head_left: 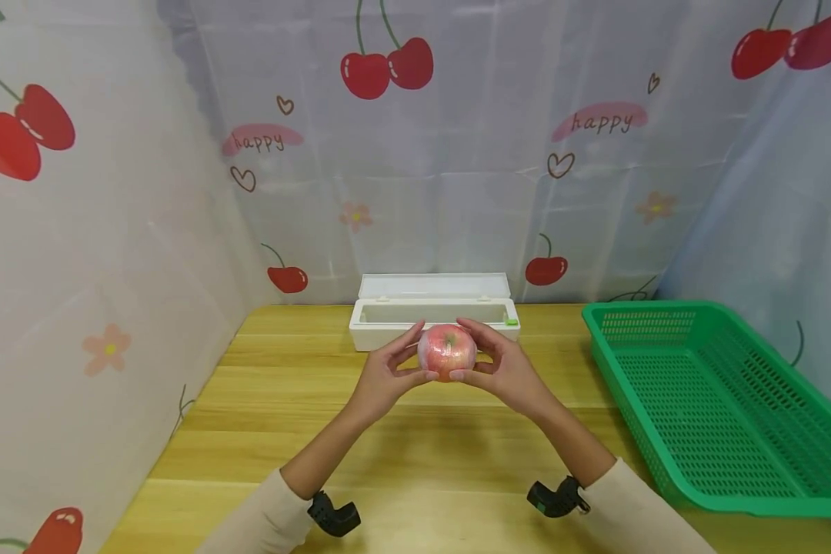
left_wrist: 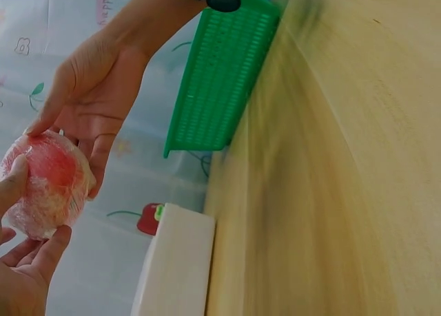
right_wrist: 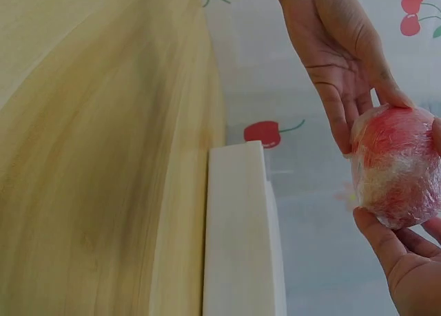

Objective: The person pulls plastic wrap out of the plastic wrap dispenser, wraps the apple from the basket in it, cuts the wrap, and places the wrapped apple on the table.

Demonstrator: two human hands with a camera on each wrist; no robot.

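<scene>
A red and pale apple (head_left: 447,352), wrapped in clear cling film, is held up between both hands above the table. On its left side the left hand (head_left: 385,372) grips it with thumb and fingertips. The right hand (head_left: 507,369) holds the opposite side the same way. Both wrist views show the film, crinkled and bunched on the underside of the apple (left_wrist: 47,185), (right_wrist: 396,166). Behind the apple stands a white cling film box (head_left: 432,336) with its lid (head_left: 434,285) raised; a small green piece (head_left: 512,322) sits at its right end.
A green perforated basket (head_left: 706,415) stands at the right of the wooden table (head_left: 305,454). Printed curtains (head_left: 450,192) enclose the back and sides. Each wrist wears a black camera mount (head_left: 335,517).
</scene>
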